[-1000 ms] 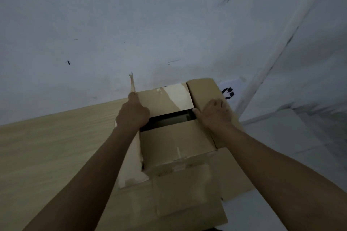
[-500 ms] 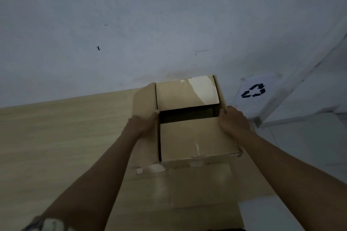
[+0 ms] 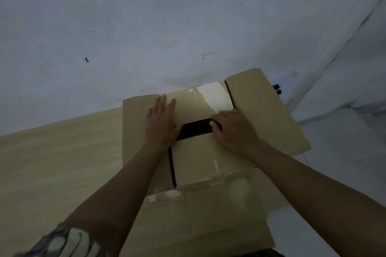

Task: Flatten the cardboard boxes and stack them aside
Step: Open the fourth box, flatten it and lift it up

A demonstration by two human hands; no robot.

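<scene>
A scuffed white wall [image 3: 146, 27] rises behind a pale wooden table [image 3: 52, 162]. On the table's right end, against the wall, sits a cardboard box [image 3: 208, 162] with its side flaps spread wide. The left hand [image 3: 161, 123] presses flat, fingers straight, on the far flap. The right hand [image 3: 234, 129] curls its fingers over the edge of the dark opening.
</scene>
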